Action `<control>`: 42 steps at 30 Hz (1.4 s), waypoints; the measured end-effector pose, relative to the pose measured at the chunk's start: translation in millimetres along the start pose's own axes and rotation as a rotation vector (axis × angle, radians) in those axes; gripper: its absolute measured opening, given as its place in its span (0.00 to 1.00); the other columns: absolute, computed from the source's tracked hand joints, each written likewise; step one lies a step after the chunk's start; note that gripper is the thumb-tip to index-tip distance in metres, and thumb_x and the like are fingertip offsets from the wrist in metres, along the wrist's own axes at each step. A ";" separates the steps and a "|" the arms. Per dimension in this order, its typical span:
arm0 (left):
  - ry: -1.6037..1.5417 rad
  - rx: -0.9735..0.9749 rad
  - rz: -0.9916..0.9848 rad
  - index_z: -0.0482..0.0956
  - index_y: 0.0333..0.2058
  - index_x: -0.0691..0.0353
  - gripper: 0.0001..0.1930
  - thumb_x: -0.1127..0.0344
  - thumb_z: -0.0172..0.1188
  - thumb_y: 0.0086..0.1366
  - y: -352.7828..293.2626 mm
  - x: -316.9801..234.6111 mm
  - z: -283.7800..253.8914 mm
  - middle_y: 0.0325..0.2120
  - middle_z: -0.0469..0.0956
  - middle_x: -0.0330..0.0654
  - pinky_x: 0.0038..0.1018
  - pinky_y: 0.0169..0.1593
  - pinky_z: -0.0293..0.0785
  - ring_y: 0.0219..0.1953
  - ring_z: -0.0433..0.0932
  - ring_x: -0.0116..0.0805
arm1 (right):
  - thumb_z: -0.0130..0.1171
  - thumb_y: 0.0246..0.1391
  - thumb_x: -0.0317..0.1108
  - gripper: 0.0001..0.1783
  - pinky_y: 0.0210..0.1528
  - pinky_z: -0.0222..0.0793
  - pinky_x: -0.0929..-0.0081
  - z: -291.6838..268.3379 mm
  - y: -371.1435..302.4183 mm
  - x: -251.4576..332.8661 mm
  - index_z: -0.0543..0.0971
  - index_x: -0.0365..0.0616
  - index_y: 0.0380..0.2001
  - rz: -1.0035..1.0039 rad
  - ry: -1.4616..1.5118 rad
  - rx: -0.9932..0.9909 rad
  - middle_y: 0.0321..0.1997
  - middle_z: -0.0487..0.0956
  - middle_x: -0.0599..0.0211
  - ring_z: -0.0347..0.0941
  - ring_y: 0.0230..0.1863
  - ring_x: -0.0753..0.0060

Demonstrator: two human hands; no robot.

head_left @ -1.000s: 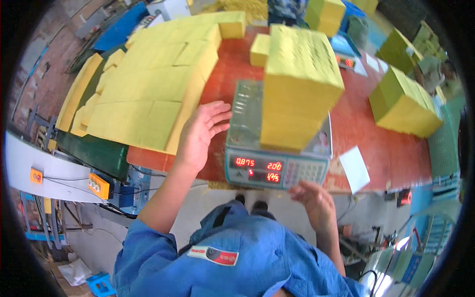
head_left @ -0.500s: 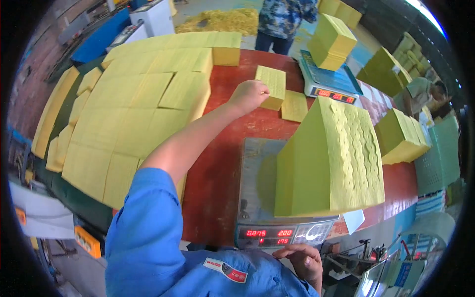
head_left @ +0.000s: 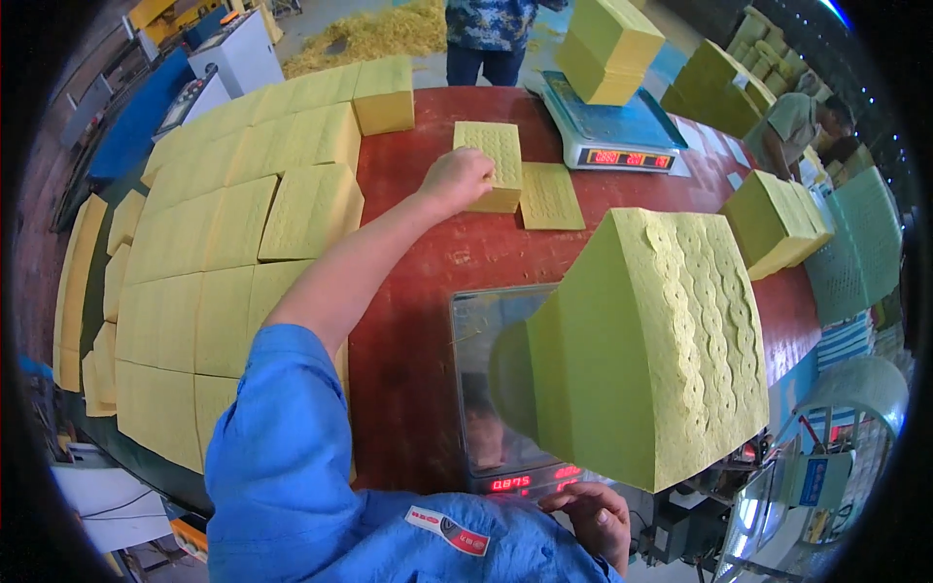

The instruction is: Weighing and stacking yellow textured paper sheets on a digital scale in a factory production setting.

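My left hand (head_left: 459, 183) reaches across the table with its fingers curled closed, at the near left side of a small stack of yellow joss paper (head_left: 503, 151). Whether it pinches a sheet is hidden by the fingers. Flat beside that stack lies a thin piece of joss paper (head_left: 551, 197). Close to my body, my right hand (head_left: 595, 515) hangs with loosely bent fingers, and nothing shows in it. Just beyond it stands a digital scale (head_left: 476, 340), its red display partly covered. A tall joss paper stack (head_left: 700, 360) with a coin-embossed top rests on this scale.
Rows of yellow paper stacks (head_left: 204, 291) cover the left of the red table (head_left: 408, 389). Farther back, a second scale (head_left: 622, 155) bears more paper (head_left: 603, 58). A green perforated basket (head_left: 860, 253) stands at right. One person (head_left: 491, 34) stands beyond the table, another (head_left: 792, 126) at right.
The whole view has shifted, with the table's far things sliding left and the tall stack appearing larger. My left hand stays at the small stack. My right hand has hardly moved.
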State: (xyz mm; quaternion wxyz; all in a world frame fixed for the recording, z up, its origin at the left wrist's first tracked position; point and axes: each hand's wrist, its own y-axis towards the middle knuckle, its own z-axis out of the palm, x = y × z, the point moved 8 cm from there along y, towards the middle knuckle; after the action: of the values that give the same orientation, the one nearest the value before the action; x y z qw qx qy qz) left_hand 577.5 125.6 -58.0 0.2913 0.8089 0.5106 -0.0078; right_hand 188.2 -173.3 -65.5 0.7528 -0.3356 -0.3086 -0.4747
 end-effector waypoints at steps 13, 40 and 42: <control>0.197 -0.242 0.123 0.77 0.21 0.61 0.05 0.69 0.57 0.54 -2.3 -36.5 -57.4 0.25 0.78 0.47 0.41 0.34 0.76 0.31 0.79 0.46 | 0.59 0.56 0.47 0.31 0.56 0.68 0.53 24.0 -4.9 7.3 0.73 0.31 0.53 0.029 -0.049 0.085 0.45 0.80 0.48 0.76 0.50 0.51; -1.126 -0.610 -0.903 0.75 0.46 0.73 0.17 0.64 0.57 0.65 -313.9 -324.7 -196.7 0.39 0.78 0.42 0.24 0.44 0.72 0.41 0.76 0.27 | 0.49 0.61 0.27 0.23 0.57 0.64 0.73 129.9 0.0 91.7 0.65 0.33 0.59 0.115 -0.452 0.753 0.52 0.75 0.59 0.69 0.52 0.74; -1.137 -0.619 -0.792 0.77 0.42 0.70 0.13 0.65 0.57 0.64 -264.4 -323.7 -211.4 0.34 0.78 0.38 0.23 0.41 0.72 0.36 0.75 0.23 | 0.51 0.60 0.27 0.23 0.56 0.65 0.72 138.1 2.0 140.6 0.66 0.33 0.58 -0.069 -0.507 0.731 0.51 0.75 0.59 0.69 0.52 0.74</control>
State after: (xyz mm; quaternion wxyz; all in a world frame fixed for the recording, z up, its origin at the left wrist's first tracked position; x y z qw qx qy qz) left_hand 142.8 42.7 95.4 0.6988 0.3177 0.5132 -0.3839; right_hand 220.3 -133.8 124.8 0.7064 -0.1426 -0.6419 -0.2619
